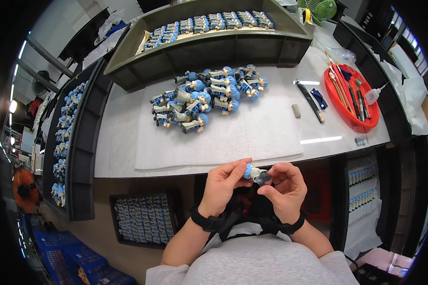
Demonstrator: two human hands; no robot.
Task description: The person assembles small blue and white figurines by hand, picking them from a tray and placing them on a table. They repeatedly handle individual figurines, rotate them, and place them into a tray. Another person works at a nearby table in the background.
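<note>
Just in front of the table's near edge I hold a small figurine with blue hair, a pale body and dark grey feet. My left hand pinches it by the head between thumb and fingers. At the feet end, my right hand is curled, its fingertips against the dark feet. Beyond my hands, a pile of similar blue-haired figurines lies on a white foam sheet on the table.
A large grey-green crate with rows of figurines stands at the back. Another crate is on the left. On the right lie a red tray of brushes, a black pen-like tool and a grey block. A filled bin sits below.
</note>
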